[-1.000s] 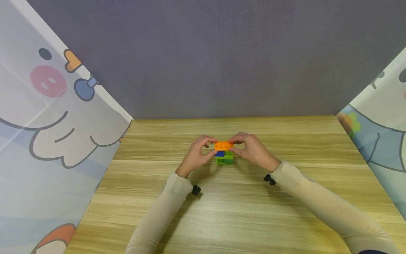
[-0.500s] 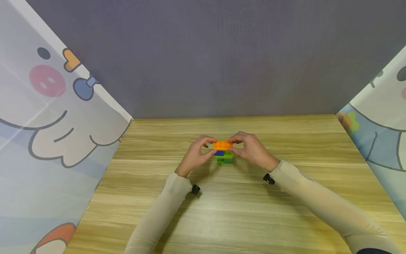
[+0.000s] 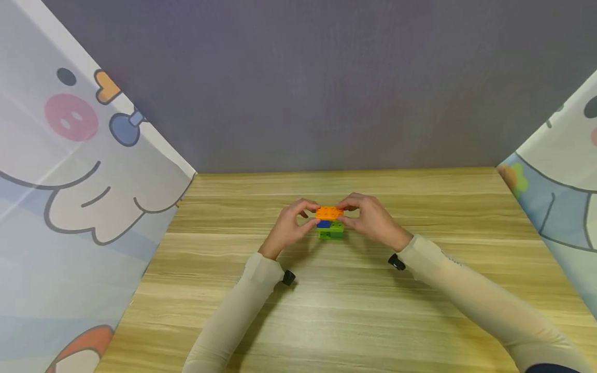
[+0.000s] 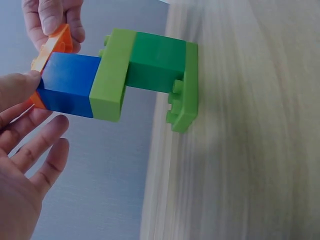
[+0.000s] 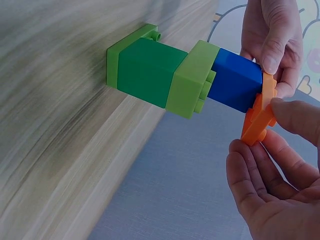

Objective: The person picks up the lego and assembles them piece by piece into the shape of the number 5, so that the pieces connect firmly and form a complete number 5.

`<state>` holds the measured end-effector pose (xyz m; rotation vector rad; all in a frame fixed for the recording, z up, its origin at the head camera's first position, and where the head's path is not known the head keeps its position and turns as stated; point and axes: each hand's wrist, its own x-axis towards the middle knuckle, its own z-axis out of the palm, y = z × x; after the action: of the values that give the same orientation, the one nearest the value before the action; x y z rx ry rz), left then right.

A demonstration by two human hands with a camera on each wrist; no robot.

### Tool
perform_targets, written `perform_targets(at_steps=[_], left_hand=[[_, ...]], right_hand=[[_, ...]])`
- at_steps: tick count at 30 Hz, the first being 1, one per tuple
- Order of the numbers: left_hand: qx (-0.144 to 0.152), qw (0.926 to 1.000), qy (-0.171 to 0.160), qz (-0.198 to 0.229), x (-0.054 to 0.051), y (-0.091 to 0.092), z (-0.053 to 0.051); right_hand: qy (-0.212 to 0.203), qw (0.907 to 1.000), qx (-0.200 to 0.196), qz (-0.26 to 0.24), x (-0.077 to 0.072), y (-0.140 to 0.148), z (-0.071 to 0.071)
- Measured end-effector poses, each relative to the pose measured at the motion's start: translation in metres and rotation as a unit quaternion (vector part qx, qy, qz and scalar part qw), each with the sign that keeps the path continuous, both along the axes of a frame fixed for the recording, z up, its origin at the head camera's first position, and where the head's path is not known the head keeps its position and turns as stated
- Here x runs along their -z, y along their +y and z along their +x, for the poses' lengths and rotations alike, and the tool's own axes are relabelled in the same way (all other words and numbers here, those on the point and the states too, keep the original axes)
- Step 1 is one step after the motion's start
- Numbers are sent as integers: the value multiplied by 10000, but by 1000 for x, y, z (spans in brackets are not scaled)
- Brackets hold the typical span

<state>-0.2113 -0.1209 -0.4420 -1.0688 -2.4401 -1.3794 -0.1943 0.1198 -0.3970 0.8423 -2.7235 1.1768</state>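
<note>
An orange plate brick (image 3: 329, 213) lies on top of a stack, pinched at its left end by the left hand (image 3: 289, 229) and at its right end by the right hand (image 3: 374, 223). Below it comes a blue brick (image 4: 70, 82), set at one end of a light green brick (image 4: 114, 75). Under that sit a dark green brick (image 5: 150, 71) and a light green plate (image 5: 113, 67) on the table. In the right wrist view the orange plate looks tilted against the blue brick; whether it is fully seated I cannot tell.
The stack stands on a wood-grain table (image 3: 326, 311) toward its back edge. A grey wall (image 3: 345, 88) rises behind. Panels with cartoon prints flank the table, a left one (image 3: 28, 217) and a right one (image 3: 569, 207). Both forearms reach in from the front.
</note>
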Motion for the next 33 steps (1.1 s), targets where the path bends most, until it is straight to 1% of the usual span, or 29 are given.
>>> perform_targets(at_steps=[5, 9, 13, 16, 19, 22, 26, 29, 33], left_hand=[[-2, 10000, 49, 43, 2, 2, 0], [-22, 10000, 48, -68, 2, 1, 0], [18, 9999, 35, -103, 2, -1, 0], [36, 10000, 12, -27, 4, -2, -1], [-3, 10000, -10, -31, 6, -3, 0], [-85, 9999, -32, -134, 7, -3, 1], [-130, 9997, -10, -228, 7, -2, 1], [-49, 9998, 28, -203, 5, 0, -1], [46, 9998, 28, -190, 4, 1, -2]], right_hand=[[-91, 10000, 26, -4, 1, 1, 0], [-135, 9999, 25, -40, 2, 0, 0], [-99, 9999, 18, -72, 3, -1, 1], [-37, 10000, 8, -75, 4, -2, 1], [12, 10000, -17, -88, 4, -4, 1], [56, 9999, -58, -115, 2, -5, 1], [18, 9999, -3, -152, 1, -4, 1], [-83, 9998, 84, -167, 0, -2, 1], [-193, 9997, 83, -156, 2, 0, 0]])
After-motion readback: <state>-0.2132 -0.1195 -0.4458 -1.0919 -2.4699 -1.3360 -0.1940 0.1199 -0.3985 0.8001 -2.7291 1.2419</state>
